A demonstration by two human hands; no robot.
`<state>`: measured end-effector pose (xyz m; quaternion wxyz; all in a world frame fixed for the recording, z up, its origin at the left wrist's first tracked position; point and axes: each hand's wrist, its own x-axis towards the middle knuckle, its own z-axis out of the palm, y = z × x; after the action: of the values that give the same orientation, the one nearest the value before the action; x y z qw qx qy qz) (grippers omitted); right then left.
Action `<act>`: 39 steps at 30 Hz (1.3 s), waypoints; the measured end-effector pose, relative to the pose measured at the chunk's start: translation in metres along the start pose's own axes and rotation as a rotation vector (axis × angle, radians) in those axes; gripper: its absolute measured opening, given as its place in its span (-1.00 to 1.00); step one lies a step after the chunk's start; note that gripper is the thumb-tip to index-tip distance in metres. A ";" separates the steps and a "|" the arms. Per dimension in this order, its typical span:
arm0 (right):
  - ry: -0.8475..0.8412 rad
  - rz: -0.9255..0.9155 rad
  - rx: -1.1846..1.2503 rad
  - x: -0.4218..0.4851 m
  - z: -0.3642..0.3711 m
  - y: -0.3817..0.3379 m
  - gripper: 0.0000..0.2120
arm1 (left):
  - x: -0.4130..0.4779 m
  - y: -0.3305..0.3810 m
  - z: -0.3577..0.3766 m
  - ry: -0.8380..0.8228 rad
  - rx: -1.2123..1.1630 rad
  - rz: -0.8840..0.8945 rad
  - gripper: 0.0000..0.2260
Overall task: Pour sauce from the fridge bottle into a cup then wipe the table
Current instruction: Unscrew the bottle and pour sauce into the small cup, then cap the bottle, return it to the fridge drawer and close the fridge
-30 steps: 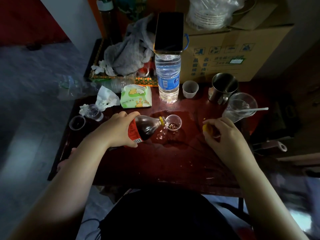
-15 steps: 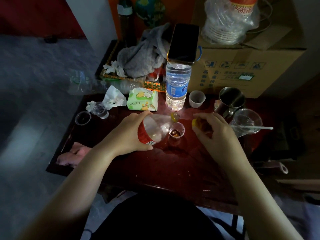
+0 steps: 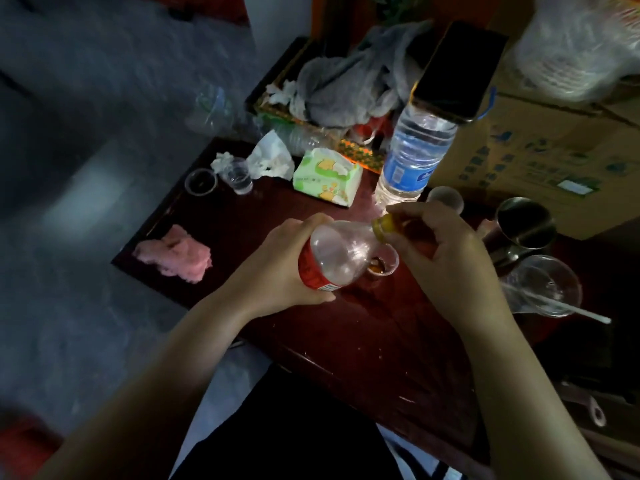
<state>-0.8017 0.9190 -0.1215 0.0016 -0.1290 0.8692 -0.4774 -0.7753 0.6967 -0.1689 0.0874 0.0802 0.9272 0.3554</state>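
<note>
My left hand (image 3: 287,271) grips the tilted sauce bottle (image 3: 334,254) over the middle of the surface (image 3: 363,341). My right hand (image 3: 450,261) pinches the yellow cap (image 3: 383,227) at its mouth with curled fingers. The small cup (image 3: 387,268) below holds brown sauce. The bottle's red label is too blurry to read.

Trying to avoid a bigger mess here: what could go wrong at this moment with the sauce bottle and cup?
1. The left hand holds the sauce bottle tilted right over the sauce cup; a nudge could tip the cup.
2. The right hand pinches the yellow cap at the mouth; if unseated, sauce may drip.
3. A phone balances on the water bottle just behind; a bump might topple it.
</note>
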 end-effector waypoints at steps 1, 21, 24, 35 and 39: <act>-0.032 0.003 0.003 0.001 0.003 -0.002 -0.77 | -0.003 -0.003 -0.001 0.005 0.003 -0.014 -0.14; -0.502 -0.537 -0.030 0.008 0.200 -0.235 -0.68 | -0.236 -0.142 -0.185 0.354 -0.086 -0.199 -0.14; -0.629 -0.675 -0.008 -0.004 0.268 -0.298 -0.72 | -0.313 -0.178 -0.221 0.464 -0.121 -0.293 -0.13; -1.035 -1.209 0.164 -0.084 0.471 -0.486 -0.71 | -0.566 -0.231 -0.287 0.856 -0.147 -0.678 -0.11; -1.181 -1.412 0.253 -0.111 0.520 -0.534 -0.70 | -0.622 -0.229 -0.286 0.950 -0.156 -0.827 -0.10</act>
<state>-0.5102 0.2401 0.0258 0.1669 -0.8491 0.3891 -0.3160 -0.2533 0.2127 -0.0488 -0.1978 -0.4577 0.7904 0.3557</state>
